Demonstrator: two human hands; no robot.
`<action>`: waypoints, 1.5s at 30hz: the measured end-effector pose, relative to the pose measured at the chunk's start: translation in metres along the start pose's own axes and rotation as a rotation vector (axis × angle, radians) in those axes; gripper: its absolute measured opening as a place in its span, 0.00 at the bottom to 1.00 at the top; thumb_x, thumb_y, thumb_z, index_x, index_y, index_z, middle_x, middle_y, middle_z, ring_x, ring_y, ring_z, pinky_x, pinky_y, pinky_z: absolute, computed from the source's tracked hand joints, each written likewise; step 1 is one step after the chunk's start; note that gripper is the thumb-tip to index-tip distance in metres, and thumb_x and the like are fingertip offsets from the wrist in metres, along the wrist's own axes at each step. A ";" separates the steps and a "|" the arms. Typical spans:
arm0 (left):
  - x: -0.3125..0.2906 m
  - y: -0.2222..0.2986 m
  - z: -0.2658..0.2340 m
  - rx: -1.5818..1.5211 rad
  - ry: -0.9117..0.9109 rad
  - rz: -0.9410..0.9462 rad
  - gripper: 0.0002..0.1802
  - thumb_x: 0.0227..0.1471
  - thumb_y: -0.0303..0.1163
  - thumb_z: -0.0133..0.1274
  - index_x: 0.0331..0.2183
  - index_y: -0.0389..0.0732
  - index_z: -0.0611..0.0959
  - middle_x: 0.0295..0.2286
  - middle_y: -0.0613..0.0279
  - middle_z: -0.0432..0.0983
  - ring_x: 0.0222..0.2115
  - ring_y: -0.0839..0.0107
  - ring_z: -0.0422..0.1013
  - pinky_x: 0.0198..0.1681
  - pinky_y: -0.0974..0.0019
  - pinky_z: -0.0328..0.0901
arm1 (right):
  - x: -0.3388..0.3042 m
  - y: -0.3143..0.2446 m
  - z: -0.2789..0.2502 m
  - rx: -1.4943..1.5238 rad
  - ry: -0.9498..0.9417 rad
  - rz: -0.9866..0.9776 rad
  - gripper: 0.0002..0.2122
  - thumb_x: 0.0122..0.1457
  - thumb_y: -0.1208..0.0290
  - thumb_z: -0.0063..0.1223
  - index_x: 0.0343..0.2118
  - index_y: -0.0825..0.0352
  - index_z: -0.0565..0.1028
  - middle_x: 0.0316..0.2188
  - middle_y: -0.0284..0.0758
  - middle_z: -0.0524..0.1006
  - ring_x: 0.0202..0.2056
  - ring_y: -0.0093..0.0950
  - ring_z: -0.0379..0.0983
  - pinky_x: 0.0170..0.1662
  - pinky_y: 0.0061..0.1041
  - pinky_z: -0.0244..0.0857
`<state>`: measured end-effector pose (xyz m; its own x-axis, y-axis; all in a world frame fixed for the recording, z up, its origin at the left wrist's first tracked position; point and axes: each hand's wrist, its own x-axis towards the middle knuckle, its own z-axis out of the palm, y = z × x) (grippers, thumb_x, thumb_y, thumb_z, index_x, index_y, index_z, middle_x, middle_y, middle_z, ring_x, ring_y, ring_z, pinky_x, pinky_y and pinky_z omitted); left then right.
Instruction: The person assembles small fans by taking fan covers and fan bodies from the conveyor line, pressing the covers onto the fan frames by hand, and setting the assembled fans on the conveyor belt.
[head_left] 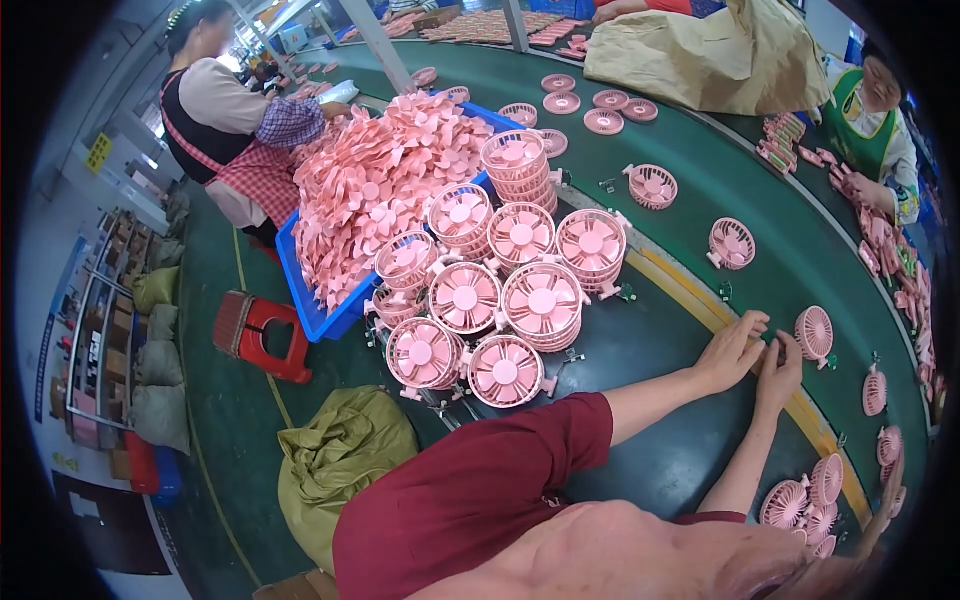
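Where left hand (pixel 727 355) and right hand (pixel 779 379) meet, grip unclear, yellow edging (pixel 685 289) borders conveyor (pixel 785 262).

A red stool (pixel 247 328) stands on green floor (pixel 235 430), shelves (pixel 80 345) near a pale wall (pixel 75 190).

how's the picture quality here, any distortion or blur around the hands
Head view: strong fisheye distortion, black corners, the yellow stripe bowing; head view, centre: the stacked pink fans look fairly crisp; head view, right of centre: left hand and right hand show no obvious blur, though whatever they may hold is too small to tell.
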<state>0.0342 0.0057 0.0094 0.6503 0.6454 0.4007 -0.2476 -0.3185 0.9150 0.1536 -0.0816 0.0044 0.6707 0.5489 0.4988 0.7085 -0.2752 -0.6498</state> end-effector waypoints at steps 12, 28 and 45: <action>0.001 0.002 -0.001 0.008 -0.029 0.005 0.19 0.56 0.26 0.47 0.49 0.36 0.67 0.39 0.48 0.74 0.42 0.58 0.73 0.42 0.62 0.68 | 0.001 0.005 -0.002 -0.009 0.028 0.016 0.07 0.56 0.75 0.53 0.37 0.69 0.78 0.34 0.41 0.78 0.36 0.35 0.76 0.41 0.29 0.69; 0.000 0.001 -0.003 0.046 -0.067 0.022 0.16 0.57 0.26 0.48 0.47 0.35 0.70 0.38 0.52 0.76 0.40 0.64 0.75 0.42 0.65 0.70 | 0.002 -0.013 -0.004 -0.017 0.026 0.020 0.06 0.53 0.76 0.55 0.32 0.69 0.79 0.30 0.43 0.79 0.32 0.37 0.77 0.38 0.32 0.70; -0.003 0.001 -0.004 0.065 -0.082 0.035 0.13 0.57 0.26 0.47 0.44 0.36 0.71 0.37 0.52 0.76 0.39 0.61 0.75 0.41 0.63 0.69 | -0.002 -0.014 -0.003 -0.135 0.018 -0.034 0.05 0.52 0.75 0.56 0.31 0.68 0.79 0.28 0.41 0.79 0.32 0.37 0.76 0.38 0.34 0.69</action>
<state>0.0289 0.0067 0.0091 0.6990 0.5752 0.4249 -0.2261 -0.3860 0.8944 0.1434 -0.0816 0.0141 0.6491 0.5453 0.5304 0.7529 -0.3610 -0.5503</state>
